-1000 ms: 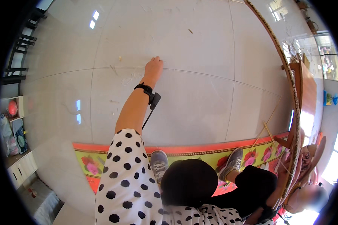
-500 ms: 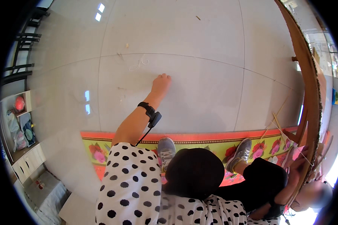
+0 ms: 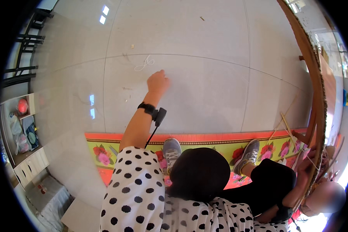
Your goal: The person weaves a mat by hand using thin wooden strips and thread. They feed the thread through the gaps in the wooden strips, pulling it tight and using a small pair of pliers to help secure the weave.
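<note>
My left hand (image 3: 158, 82) is held out over the grey tiled floor, with its fingers curled closed. Whatever they may hold is hidden or too small to make out. Just beyond the knuckles, a loose loop of thin white string (image 3: 145, 63) lies on the tiles. A black strap with a small box circles my left wrist. At the far right, my right hand (image 3: 308, 164) is beside a brown board edge (image 3: 319, 100), among thin wooden strips (image 3: 286, 123) and string. That edge and the clutter partly hide its fingers, so its grip is unclear.
A red and green flowered mat (image 3: 205, 141) lies under my shoes. Small scraps (image 3: 132, 46) dot the floor. Black chair legs (image 3: 29, 38) and an open cabinet (image 3: 34, 164) stand at the left. Another person's blurred head (image 3: 328, 197) shows at the lower right.
My left hand has shifted a little leftward, nearer the string, and its wrist has turned. My right arm stays nearly where it was.
</note>
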`<action>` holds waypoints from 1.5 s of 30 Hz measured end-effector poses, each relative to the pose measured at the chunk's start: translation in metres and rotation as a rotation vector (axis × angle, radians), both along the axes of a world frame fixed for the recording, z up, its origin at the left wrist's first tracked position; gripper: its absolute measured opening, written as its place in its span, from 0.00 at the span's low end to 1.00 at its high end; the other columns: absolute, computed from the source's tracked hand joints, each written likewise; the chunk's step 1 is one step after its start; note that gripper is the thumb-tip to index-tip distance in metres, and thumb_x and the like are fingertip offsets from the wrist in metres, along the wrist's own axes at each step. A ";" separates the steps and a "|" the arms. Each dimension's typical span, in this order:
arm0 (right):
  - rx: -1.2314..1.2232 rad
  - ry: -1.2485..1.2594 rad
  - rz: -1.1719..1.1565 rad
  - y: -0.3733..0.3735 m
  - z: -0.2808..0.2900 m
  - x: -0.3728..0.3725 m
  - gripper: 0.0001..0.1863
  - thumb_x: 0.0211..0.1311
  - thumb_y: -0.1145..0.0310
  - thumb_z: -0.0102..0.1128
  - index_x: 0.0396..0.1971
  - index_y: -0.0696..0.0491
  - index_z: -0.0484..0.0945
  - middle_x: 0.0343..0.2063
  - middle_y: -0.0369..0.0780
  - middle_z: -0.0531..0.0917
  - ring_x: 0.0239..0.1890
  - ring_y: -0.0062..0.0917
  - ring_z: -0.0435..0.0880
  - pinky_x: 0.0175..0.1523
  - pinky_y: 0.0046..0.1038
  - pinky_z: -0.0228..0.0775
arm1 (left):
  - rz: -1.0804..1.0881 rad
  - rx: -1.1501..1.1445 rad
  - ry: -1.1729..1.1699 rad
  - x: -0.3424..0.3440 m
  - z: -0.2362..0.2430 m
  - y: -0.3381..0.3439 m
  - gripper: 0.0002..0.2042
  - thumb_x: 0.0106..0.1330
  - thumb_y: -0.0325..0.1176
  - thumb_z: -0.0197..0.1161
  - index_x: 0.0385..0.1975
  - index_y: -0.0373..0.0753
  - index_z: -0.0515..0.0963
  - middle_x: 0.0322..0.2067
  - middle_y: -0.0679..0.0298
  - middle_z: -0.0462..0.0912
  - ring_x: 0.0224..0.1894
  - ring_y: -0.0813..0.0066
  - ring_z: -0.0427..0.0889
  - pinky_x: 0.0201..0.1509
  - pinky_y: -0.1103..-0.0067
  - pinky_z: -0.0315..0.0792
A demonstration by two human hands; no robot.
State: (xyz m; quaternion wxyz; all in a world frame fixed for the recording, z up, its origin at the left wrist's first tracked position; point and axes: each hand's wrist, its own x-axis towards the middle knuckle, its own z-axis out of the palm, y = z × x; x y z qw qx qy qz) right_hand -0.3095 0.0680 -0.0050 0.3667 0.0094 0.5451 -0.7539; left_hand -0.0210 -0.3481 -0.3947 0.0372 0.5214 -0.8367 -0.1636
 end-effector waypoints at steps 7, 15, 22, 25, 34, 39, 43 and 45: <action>-0.067 0.024 -0.035 0.001 0.003 0.010 0.19 0.62 0.68 0.54 0.51 0.60 0.70 0.49 0.48 0.77 0.51 0.38 0.78 0.57 0.41 0.70 | 0.207 0.318 0.803 0.049 0.043 0.012 0.03 0.53 0.29 0.59 0.26 0.38 0.76 0.17 0.67 0.75 0.22 0.79 0.73 0.27 0.80 0.67; -0.233 -0.206 -0.212 0.000 -0.023 -0.006 0.18 0.62 0.69 0.53 0.50 0.61 0.71 0.48 0.49 0.78 0.50 0.38 0.78 0.58 0.41 0.69 | -0.451 0.511 1.047 0.007 0.304 0.092 0.04 0.56 0.21 0.58 0.27 0.38 0.73 0.38 0.63 0.78 0.44 0.75 0.74 0.38 0.83 0.63; -0.453 -0.236 -0.159 0.003 -0.006 0.054 0.18 0.65 0.68 0.50 0.49 0.64 0.69 0.48 0.51 0.77 0.50 0.39 0.78 0.55 0.41 0.72 | -1.014 0.640 0.928 -0.004 0.425 0.220 0.05 0.55 0.18 0.60 0.27 0.36 0.72 0.39 0.59 0.77 0.52 0.63 0.73 0.51 0.74 0.66; -0.468 -0.235 -0.095 0.027 0.001 0.062 0.18 0.64 0.68 0.50 0.49 0.64 0.69 0.48 0.50 0.77 0.49 0.38 0.78 0.56 0.40 0.72 | -1.030 0.790 0.835 0.016 0.437 0.257 0.05 0.56 0.19 0.60 0.28 0.35 0.73 0.36 0.59 0.78 0.45 0.66 0.76 0.47 0.77 0.69; -0.279 0.104 -0.100 0.068 0.036 0.076 0.17 0.60 0.72 0.56 0.46 0.64 0.72 0.41 0.46 0.80 0.41 0.32 0.82 0.47 0.32 0.77 | -0.852 0.500 0.877 0.098 0.470 0.336 0.04 0.56 0.21 0.62 0.27 0.33 0.73 0.29 0.61 0.77 0.31 0.74 0.76 0.37 0.80 0.70; -0.127 0.366 -0.117 0.080 0.067 0.080 0.14 0.55 0.73 0.61 0.38 0.68 0.77 0.32 0.46 0.83 0.29 0.29 0.84 0.34 0.28 0.78 | -0.788 0.438 0.674 0.105 0.474 0.357 0.04 0.55 0.21 0.62 0.27 0.33 0.73 0.26 0.63 0.78 0.27 0.78 0.77 0.33 0.83 0.71; 0.078 0.581 0.070 0.076 0.070 0.065 0.13 0.55 0.73 0.60 0.37 0.67 0.78 0.32 0.43 0.83 0.31 0.27 0.84 0.37 0.26 0.77 | -0.745 0.406 0.601 0.117 0.473 0.355 0.04 0.54 0.21 0.61 0.26 0.32 0.73 0.21 0.65 0.77 0.24 0.80 0.77 0.29 0.84 0.71; 0.221 0.738 0.065 0.071 0.063 0.054 0.15 0.51 0.67 0.64 0.29 0.67 0.79 0.24 0.43 0.82 0.25 0.27 0.82 0.31 0.27 0.74 | -0.725 0.425 0.565 0.120 0.475 0.353 0.03 0.54 0.20 0.61 0.26 0.33 0.73 0.21 0.65 0.77 0.24 0.81 0.76 0.29 0.84 0.70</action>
